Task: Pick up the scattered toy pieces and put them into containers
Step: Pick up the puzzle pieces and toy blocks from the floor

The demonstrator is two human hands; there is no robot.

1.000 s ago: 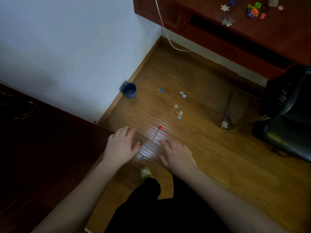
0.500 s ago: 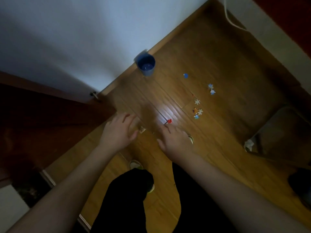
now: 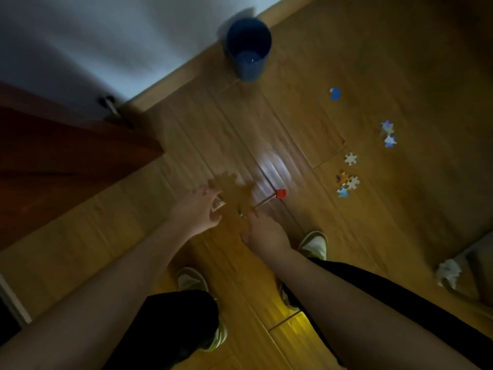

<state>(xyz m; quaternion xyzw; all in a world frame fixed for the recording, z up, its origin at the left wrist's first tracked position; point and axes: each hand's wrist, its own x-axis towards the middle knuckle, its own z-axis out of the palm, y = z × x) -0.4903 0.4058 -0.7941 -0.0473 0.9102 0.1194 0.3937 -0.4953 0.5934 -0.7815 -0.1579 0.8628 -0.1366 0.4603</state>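
My left hand (image 3: 198,212) is low over the wooden floor, fingers curved around a small pale toy piece (image 3: 218,205) that lies between fingertips and thumb; the blur hides whether they touch it. My right hand (image 3: 262,231) reaches down beside it, fingers spread and empty, just short of a red piece (image 3: 281,193). A blue cup (image 3: 248,49) stands by the baseboard ahead. To the right lie a blue piece (image 3: 335,93), two bluish puzzle pieces (image 3: 388,134), a white puzzle piece (image 3: 350,158) and a small mixed cluster (image 3: 346,182).
A dark red wooden door or cabinet (image 3: 66,161) juts in from the left, with a door stop (image 3: 109,105) on the white wall. My shoes (image 3: 314,244) stand on the floor below my hands. A crumpled white thing (image 3: 449,272) lies at the right edge.
My view has dropped closer to the floor, so the cup and pieces look larger. Both hands have gone down; the left now curls around the pale piece.
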